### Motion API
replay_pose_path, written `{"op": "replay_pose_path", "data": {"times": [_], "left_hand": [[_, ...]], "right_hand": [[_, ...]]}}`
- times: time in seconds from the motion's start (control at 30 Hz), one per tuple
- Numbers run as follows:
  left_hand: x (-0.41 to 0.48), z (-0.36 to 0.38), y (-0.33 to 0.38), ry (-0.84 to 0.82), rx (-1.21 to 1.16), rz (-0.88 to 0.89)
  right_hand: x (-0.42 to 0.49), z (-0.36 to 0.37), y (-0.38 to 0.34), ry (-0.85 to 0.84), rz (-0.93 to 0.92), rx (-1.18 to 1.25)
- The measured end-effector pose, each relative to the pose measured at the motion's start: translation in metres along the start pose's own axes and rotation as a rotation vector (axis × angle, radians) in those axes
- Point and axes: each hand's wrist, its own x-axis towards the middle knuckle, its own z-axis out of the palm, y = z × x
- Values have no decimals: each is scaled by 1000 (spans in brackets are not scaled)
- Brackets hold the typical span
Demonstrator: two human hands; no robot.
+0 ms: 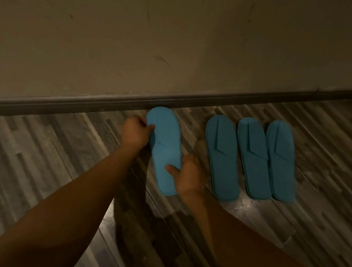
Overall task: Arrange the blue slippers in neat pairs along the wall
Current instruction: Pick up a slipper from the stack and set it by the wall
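L hand (136, 131) grips the toe end of a sole-up blue slipper (163, 151) w/ its toe at the baseboard (69, 103); R hand (187, 173) grips its heel side. Three more slippers (250, 157) lie side by side on the floor (45, 145) just right, toes toward the wall (177, 39).

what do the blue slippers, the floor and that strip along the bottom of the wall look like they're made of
Slippers, such as the held slipper: probably thin non-woven or felt-like fabric; flat, matte, with a stitched edge line.
Floor: wood-look planks, maybe laminate or vinyl; grey streaked grain with a slight sheen.
Baseboard: dark, smooth moulded strip, plastic or painted wood; it is hard to tell in this dim light.
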Motion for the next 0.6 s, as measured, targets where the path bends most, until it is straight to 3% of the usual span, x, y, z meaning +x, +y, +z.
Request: {"op": "replay_pose_path", "data": {"times": [0.17,0.27,0.37,0.5,0.6], "left_hand": [[-15,-1,-8,10,83,123],[-42,-9,-21,31,243,409],[-67,-15,-41,-118,436,684],[-84,-10,-62,-334,724,739],[-85,-7,-67,-383,789,731]], "right_hand": [[-4,-3,11,13,-59,31],[-10,-15,34,-56,-247,73],[-10,-24,58,-114,-491,-125],[-1,-21,72,-160,-616,-350],[4,-16,74,-164,-608,-393]]}}
